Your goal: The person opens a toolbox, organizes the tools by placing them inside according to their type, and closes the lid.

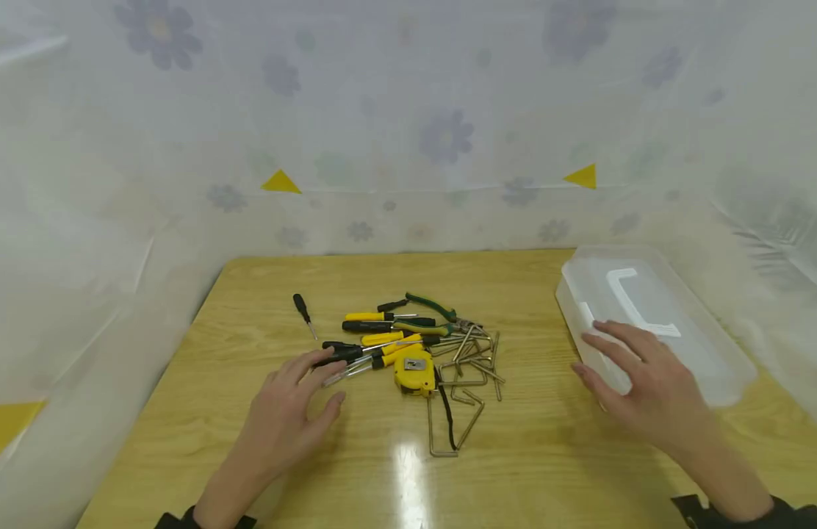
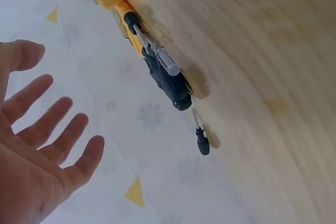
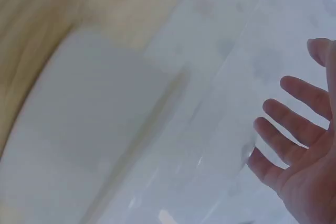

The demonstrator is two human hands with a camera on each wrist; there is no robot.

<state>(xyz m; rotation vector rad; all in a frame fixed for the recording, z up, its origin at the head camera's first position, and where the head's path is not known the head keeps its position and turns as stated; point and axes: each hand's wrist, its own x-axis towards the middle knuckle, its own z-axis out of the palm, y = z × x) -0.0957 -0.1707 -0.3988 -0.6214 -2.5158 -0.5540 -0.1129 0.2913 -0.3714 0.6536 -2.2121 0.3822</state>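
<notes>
My left hand (image 1: 286,408) hovers with spread fingers at the near left of a pile of tools, holding nothing. Closest to it are black-handled screwdrivers (image 1: 342,352) and a clear-handled screwdriver (image 2: 167,62). The pile also has yellow-handled screwdrivers (image 1: 385,339), green-handled pliers (image 1: 431,303), a yellow tape measure (image 1: 415,372) with a black strap, and several brass-coloured hex keys (image 1: 461,383). My right hand (image 1: 649,389), fingers spread and gripping nothing, is over the near left side of a translucent plastic box (image 1: 699,338); whether the fingertips touch it I cannot tell.
One small black screwdriver (image 1: 303,308) lies apart at the pile's far left. The wooden table (image 1: 203,411) meets a flowered white curtain (image 1: 395,110) behind and at both sides. Yellow triangles (image 1: 582,177) mark the curtain. White strips (image 1: 630,301) show on the box.
</notes>
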